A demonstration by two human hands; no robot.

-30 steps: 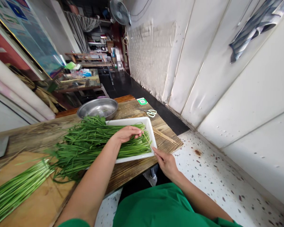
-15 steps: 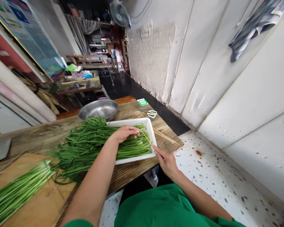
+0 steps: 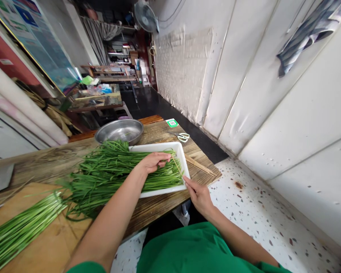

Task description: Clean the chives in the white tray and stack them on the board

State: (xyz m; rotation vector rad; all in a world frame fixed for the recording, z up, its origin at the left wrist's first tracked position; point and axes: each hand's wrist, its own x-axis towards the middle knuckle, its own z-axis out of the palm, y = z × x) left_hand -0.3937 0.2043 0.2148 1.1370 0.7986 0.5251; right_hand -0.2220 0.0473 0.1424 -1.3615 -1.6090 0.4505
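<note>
A thin bamboo skewer [image 3: 177, 166] slants between my two hands over the right end of a white tray [image 3: 159, 192]. My left hand [image 3: 155, 162] pinches its upper end above the tray. Beside the tray's near right corner, the fingers of my right hand [image 3: 199, 194] close on the lower end. Long green garlic chives [image 3: 110, 170] fill the tray, with their leaves spilling over its left side and pale stems to the right. Whether a chive is on the skewer is too small to tell.
More skewers [image 3: 200, 165] lie right of the tray. Scissors [image 3: 183, 137] and a green QR card [image 3: 172, 123] sit behind it, near a steel bowl [image 3: 119, 131]. On the left, trimmed chive stems [image 3: 25, 223] rest on a wooden board [image 3: 53, 242]; a metal blade [image 3: 0, 178] lies beyond.
My left hand has shifted slightly to the right along with the view. Both hands keep hold of the skewer, and my right hand has barely moved.
</note>
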